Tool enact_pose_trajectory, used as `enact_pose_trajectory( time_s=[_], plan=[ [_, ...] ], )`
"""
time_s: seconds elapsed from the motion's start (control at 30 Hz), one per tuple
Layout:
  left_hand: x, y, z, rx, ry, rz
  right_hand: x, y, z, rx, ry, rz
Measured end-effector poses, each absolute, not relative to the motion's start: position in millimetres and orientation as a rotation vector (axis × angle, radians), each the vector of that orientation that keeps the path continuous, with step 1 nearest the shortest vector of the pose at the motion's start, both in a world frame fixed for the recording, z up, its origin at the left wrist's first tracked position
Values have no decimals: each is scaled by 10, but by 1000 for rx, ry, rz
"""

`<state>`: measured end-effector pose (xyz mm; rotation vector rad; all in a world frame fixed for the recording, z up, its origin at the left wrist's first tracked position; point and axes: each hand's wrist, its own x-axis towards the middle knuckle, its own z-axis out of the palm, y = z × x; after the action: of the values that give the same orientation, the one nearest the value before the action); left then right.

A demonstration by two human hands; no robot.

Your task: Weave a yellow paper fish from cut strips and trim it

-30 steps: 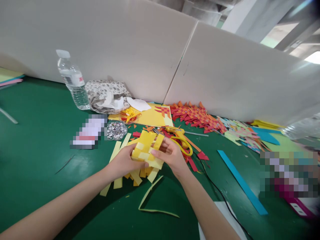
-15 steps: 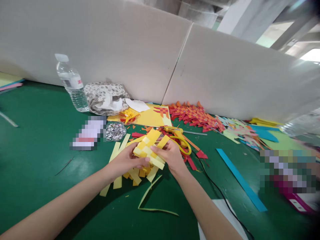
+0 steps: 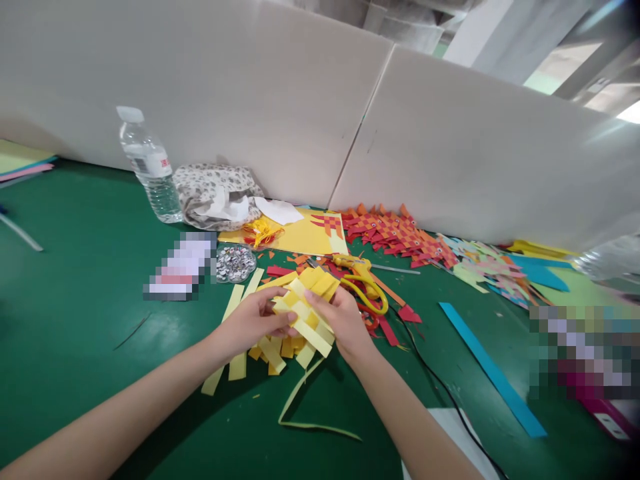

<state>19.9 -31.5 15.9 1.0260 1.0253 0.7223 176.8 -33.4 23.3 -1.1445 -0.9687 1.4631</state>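
Observation:
Both my hands hold a woven piece of yellow paper strips [image 3: 306, 305] just above the green table [image 3: 80, 280]. My left hand [image 3: 250, 321] pinches its left side, thumb on top. My right hand [image 3: 343, 320] grips the right side, fingers curled round the strips. Loose pale and deep yellow strips [image 3: 240, 333] lie on the table under my hands. A thin curled offcut [image 3: 300, 400] lies in front of them. Yellow-handled scissors [image 3: 363, 280] rest just beyond my right hand.
A water bottle [image 3: 149, 167], a patterned cloth pouch [image 3: 215, 193] and a dish of googly eyes [image 3: 234, 262] stand at the back left. Red-orange woven paper fish [image 3: 395, 230] and pastel ones [image 3: 483, 267] line the grey partition [image 3: 450, 140]. A blue strip [image 3: 493, 370] and black cable [image 3: 440, 387] lie right.
The woven piece has been turned and lowered a little between my hands, its top corner now tilting right. Both hands keep their hold.

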Motion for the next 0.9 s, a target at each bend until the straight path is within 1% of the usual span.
enact_pose_trajectory(
  time_s=[0.33,0.5,0.63,0.9],
  plan=[
    [211,-339,172,1001,1075,720,1848,-310,198,-1224,-1028,1508],
    [198,-353,164,1069,1050,787,1884,-298,162,-1214,-1051,1531],
    [183,-360,162,1132,993,825,1897,-289,148,-1227,-1044,1541],
    [205,-363,143,1107,1032,838,1857,-287,164,-1198,-979,1532]
  ],
)
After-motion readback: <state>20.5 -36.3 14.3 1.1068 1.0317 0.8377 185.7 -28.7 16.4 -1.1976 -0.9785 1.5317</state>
